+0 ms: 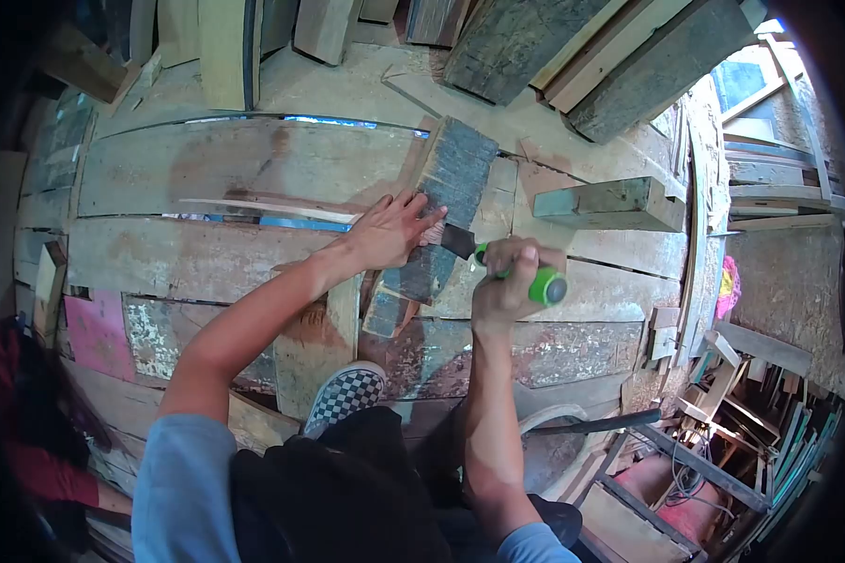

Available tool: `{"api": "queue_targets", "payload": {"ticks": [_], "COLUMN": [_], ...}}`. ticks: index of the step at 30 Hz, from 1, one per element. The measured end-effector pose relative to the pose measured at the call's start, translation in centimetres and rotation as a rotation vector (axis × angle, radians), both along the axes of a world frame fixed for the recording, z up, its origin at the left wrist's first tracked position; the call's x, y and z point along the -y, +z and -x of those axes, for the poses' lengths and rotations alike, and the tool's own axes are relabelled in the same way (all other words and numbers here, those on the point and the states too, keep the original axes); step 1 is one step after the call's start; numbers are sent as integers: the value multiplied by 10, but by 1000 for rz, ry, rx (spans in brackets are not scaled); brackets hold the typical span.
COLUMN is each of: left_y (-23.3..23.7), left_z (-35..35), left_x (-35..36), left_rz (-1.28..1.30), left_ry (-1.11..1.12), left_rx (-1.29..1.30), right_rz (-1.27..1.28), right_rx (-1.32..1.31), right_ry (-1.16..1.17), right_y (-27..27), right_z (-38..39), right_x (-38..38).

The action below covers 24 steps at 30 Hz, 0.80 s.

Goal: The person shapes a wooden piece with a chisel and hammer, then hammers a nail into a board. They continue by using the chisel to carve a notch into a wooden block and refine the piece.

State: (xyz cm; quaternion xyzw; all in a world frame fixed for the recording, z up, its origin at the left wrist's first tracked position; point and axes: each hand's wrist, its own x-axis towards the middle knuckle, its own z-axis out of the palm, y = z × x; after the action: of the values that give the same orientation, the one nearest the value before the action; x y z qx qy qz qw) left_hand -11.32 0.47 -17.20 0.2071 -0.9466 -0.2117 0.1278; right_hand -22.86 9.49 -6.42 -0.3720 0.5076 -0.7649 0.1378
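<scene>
- The left hand (pixel 390 232) lies over the middle of a dark-faced wood block (pixel 457 169), its fingers a little apart on the top face, beside the tool's dark end; whether they also grip an edge, I cannot tell.
- The right hand (pixel 502 286) has its fingers clamped round the handle of a green-handled tool (pixel 547 287), whose dark end meets the block's right side; its exact kind is unclear.
- The block lies slantwise on the plank floor (pixel 197 169), ahead of a checkered shoe (pixel 347 392), with a smaller wood piece (pixel 383 314) at its near end.
- To the right is a separate squared block (pixel 606 204); to the left, a thin wood strip (pixel 268 208).
- The dark-faced block looks stiff, fairly heavy and rough, so unlikely to slip; its long edges offer a firm hold, clear of the tool's end.
- The tool looks light and rigid, best held by its thick handle.
</scene>
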Motion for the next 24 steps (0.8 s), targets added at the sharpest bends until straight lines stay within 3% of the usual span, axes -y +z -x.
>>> {"api": "queue_targets", "payload": {"ticks": [14, 17, 20, 24], "left_y": [0, 8, 10, 5], "left_z": [-1, 1, 0, 0], "left_x": [1, 1, 2, 2], "left_rz": [-20, -62, -89, -87], "left_ry": [-10, -10, -15, -32], "left_rx": [25, 64, 112, 112], "right_rz": [53, 74, 46, 17], "right_rx": [-60, 10, 229, 430], "right_ry": [-29, -58, -252, -228], "right_y": [-9, -4, 5, -16], "right_z": [-4, 9, 16, 28], "right_x": [-13, -12, -3, 2]}}
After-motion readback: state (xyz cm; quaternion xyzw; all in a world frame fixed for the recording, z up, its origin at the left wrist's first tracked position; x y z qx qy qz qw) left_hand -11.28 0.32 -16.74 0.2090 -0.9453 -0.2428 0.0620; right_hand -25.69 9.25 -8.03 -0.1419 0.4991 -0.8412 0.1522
